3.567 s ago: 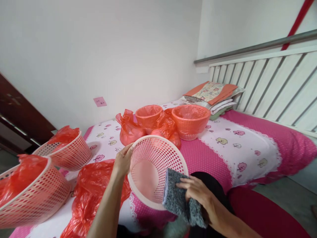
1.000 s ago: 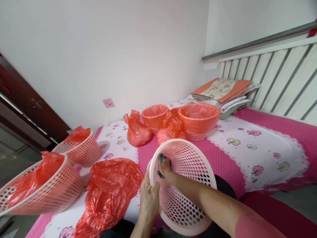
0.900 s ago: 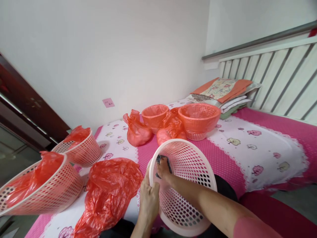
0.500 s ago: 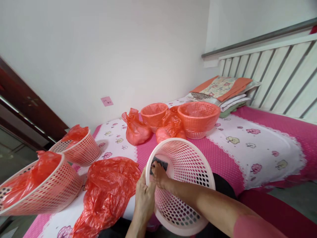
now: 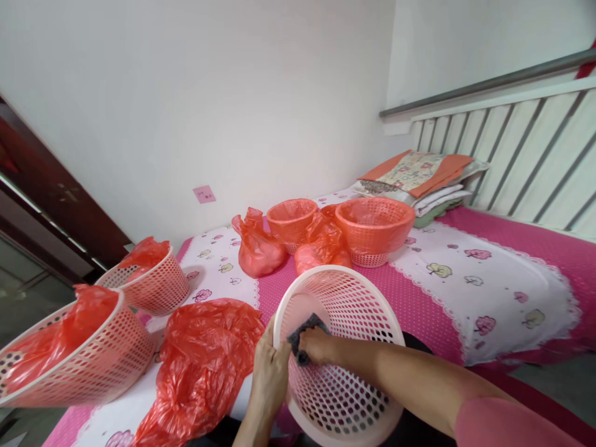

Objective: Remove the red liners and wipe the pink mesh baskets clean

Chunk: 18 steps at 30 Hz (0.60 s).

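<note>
I hold a pale pink perforated plastic basket (image 5: 354, 323) tilted toward me over my lap, at the bed's near edge. My left hand (image 5: 270, 375) grips its left rim, fingers curled over the edge. My right hand (image 5: 314, 344) reaches inside the basket and is closed on a dark grey cloth (image 5: 302, 329), pressing it against the inner wall near the rim.
A crumpled red plastic bag (image 5: 205, 360) lies left of the basket. Two pink baskets holding red bags (image 5: 74, 347) (image 5: 151, 279) sit further left. Two orange lined baskets (image 5: 291, 220) (image 5: 375, 226) and red bags (image 5: 256, 248) stand at the back. Folded bedding (image 5: 414, 180) lies by a white slatted railing (image 5: 512, 155).
My right hand has gone into the basket with the grey cloth and keeps rubbing along the inner wall, now lower and nearer the rim. My left hand has shifted down the rim.
</note>
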Available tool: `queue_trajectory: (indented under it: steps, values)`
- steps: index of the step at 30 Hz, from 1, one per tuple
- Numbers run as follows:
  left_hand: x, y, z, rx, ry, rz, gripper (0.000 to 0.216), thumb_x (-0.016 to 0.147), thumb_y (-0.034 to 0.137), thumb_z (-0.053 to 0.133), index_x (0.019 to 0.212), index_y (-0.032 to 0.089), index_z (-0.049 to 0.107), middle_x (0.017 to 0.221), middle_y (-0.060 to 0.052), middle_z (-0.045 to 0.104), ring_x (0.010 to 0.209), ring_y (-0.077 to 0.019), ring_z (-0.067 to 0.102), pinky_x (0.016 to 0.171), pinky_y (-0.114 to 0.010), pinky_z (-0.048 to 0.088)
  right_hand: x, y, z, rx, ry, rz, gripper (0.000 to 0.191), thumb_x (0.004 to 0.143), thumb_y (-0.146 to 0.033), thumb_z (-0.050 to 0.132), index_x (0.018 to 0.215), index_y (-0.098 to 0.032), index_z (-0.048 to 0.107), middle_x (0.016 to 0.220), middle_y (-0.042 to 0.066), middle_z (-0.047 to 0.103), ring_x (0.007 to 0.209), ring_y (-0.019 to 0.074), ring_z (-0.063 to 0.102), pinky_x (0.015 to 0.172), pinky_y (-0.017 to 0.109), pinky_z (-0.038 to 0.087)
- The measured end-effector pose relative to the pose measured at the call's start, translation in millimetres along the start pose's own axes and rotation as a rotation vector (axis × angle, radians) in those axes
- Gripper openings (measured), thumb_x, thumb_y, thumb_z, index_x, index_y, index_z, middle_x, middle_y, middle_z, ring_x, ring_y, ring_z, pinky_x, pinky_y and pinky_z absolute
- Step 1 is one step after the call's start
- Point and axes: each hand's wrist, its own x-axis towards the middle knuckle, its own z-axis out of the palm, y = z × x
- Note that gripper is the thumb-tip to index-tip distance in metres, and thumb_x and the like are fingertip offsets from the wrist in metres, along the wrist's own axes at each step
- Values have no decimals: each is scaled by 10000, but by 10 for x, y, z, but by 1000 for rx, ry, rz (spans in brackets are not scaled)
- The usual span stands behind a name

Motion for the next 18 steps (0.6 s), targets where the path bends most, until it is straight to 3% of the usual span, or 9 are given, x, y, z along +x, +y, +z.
queue_trajectory:
  steps: [3, 6, 9, 14, 18]
  values:
    - [-13, 0, 8, 10, -12, -5, 543, 724, 206, 527, 1208, 146, 765, 1123, -94, 835, 1026, -297, 745, 977, -422, 563, -65, 204, 27, 1, -50, 12, 238, 1004, -347, 753, 1162, -171, 730, 1206, 78, 744, 1113, 251, 720, 1008, 491, 594]
    - [-30, 16, 30, 10, -17, -29, 605, 708, 193, 530, 1268, 144, 755, 1191, -102, 834, 1097, -307, 747, 1045, -442, 547, -71, 371, -25, 51, 38, 24, 73, 867, -158, 818, 882, -195, 757, 1026, 56, 790, 1136, 298, 717, 1185, 611, 448]
    - [-30, 42, 55, 7, -10, -38, 682, 686, 187, 543, 1340, 154, 736, 1314, -105, 808, 1237, -322, 723, 1118, -453, 520, -41, 501, -124, 123, 185, 48, 253, 737, 16, 722, 772, -232, 753, 1064, 108, 805, 1266, 370, 658, 1278, 609, 314]
    - [-1, 50, 90, -8, -53, -63, 713, 686, 191, 534, 1370, 135, 724, 1385, -132, 776, 1343, -337, 680, 1218, -490, 446, -112, 686, -217, 264, 365, 78, 329, 743, -9, 605, 920, -222, 783, 1237, 150, 764, 1350, 358, 607, 1250, 518, 380]
    - [9, 40, 121, -4, -68, -37, 702, 699, 170, 522, 1371, 144, 723, 1365, -127, 784, 1303, -337, 698, 1202, -502, 454, -158, 717, -150, 360, 424, 110, 243, 699, -23, 632, 741, -244, 723, 976, 124, 769, 1155, 354, 680, 1205, 532, 415]
